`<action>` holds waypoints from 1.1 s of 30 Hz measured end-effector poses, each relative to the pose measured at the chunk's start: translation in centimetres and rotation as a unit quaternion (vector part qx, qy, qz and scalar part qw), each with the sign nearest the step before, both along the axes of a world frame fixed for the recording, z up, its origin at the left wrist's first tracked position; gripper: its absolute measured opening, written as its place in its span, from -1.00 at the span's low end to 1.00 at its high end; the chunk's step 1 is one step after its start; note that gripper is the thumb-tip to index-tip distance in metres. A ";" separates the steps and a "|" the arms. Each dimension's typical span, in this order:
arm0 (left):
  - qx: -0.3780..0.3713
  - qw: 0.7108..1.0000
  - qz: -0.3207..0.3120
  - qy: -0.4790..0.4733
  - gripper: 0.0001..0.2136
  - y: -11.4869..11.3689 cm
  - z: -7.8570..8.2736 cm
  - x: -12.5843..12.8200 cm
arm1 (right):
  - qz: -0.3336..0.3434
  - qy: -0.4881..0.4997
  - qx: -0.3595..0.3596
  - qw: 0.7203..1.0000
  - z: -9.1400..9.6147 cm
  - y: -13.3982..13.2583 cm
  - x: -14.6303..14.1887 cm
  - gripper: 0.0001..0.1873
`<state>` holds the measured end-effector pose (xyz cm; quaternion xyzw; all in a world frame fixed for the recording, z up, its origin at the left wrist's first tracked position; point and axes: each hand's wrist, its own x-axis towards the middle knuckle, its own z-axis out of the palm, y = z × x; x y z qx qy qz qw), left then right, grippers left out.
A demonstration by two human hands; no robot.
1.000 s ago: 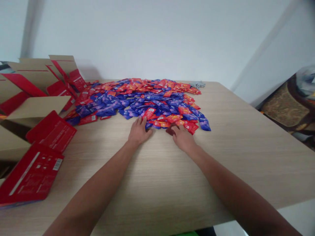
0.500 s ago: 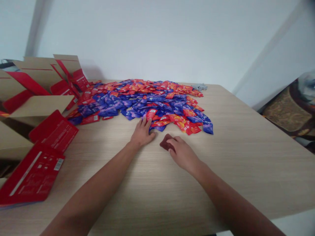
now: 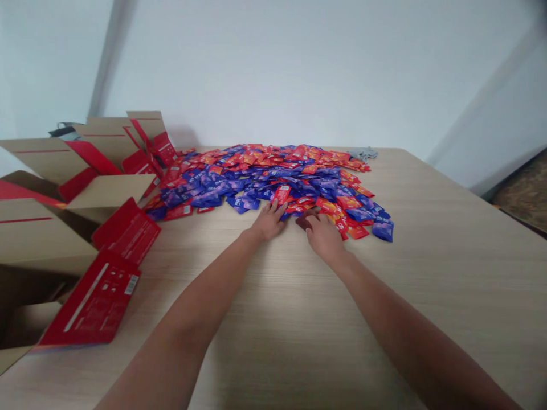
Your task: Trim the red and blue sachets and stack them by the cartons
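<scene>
A wide pile of red and blue sachets (image 3: 277, 176) covers the far part of the wooden table (image 3: 427, 262). My left hand (image 3: 269, 223) lies flat at the pile's near edge, fingers stretched out, fingertips touching a red sachet (image 3: 281, 195). Just to its right, my right hand (image 3: 323, 237) has its fingers curled on a dark red sachet (image 3: 303, 221) against the edge of the pile. Both forearms reach in from the bottom of the view.
Open cardboard boxes (image 3: 51, 228) with red flaps (image 3: 92, 302) crowd the table's left side. A small grey object (image 3: 363, 152) lies at the far right end of the pile. A patterned rug (image 3: 521, 196) shows beyond the table on the right.
My right hand drew a dark red sachet back from the pile, then moved forward to the pile's edge again. My left hand stayed at the edge. My view has swung to the left.
</scene>
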<state>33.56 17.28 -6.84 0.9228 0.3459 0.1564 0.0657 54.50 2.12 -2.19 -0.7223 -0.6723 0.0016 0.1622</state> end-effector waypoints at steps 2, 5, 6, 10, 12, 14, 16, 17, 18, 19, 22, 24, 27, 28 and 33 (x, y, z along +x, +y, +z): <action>-0.020 1.000 -0.004 -0.014 -0.14 1.2 0.4 -1.6 | 0.036 0.035 0.039 0.998 -1.1 -2.4 -0.1 -0.57; -0.006 0.993 0.102 -0.063 -0.25 3.0 1.5 -6.9 | 0.065 0.056 0.071 0.994 -2.8 -5.0 -0.1 -0.56; 0.022 0.976 0.203 -0.078 -0.29 3.7 1.9 -9.3 | 0.066 0.058 0.080 0.993 -3.2 -5.4 -0.1 -0.55; -0.009 0.833 0.550 -0.053 -0.14 7.0 3.3 -17.7 | 0.070 0.073 0.086 0.991 -3.7 -5.3 0.1 -0.57; -0.064 0.814 0.577 -0.028 -0.08 8.5 3.6 -19.8 | 0.072 0.080 0.084 0.991 -3.7 -5.0 0.1 -0.57; -0.079 0.819 0.569 -0.014 -0.08 9.7 3.5 -19.8 | 0.075 0.085 0.082 0.990 -3.7 -4.8 0.2 -0.57; -0.067 0.836 0.545 -0.012 -0.08 10.4 3.3 -17.8 | 0.078 0.090 0.080 0.990 -3.7 -4.8 0.2 -0.57; -0.057 0.847 0.528 -0.015 -0.09 10.5 3.2 -16.3 | 0.078 0.093 0.079 0.989 -3.7 -4.8 0.2 -0.57; -0.051 0.861 0.506 -0.023 -0.10 10.6 3.1 -14.5 | 0.078 0.097 0.078 0.989 -3.7 -4.8 0.1 -0.56; -0.050 0.878 0.475 -0.038 -0.11 10.5 2.9 -12.5 | 0.079 0.102 0.076 0.989 -3.7 -4.9 0.1 -0.56; -0.044 0.910 0.408 -0.056 -0.20 9.9 2.6 -6.8 | 0.081 0.116 0.073 0.987 -3.5 -5.0 0.2 -0.55; -0.039 0.933 0.350 -0.069 -0.28 9.3 2.6 -4.3 | 0.088 0.128 0.072 0.985 -3.5 -5.0 0.3 -0.55; -0.017 0.952 0.291 -0.092 -0.37 8.5 3.5 -4.6 | 0.097 0.148 0.074 0.981 -3.5 -5.2 0.6 -0.55; -0.004 0.951 0.295 -0.097 -0.39 8.4 3.9 -5.9 | 0.097 0.152 0.076 0.981 -3.6 -5.3 0.6 -0.55; 0.045 0.819 0.570 -0.052 -0.24 9.4 5.8 -18.0 | 0.096 0.157 0.079 0.980 -3.8 -5.4 0.7 -0.56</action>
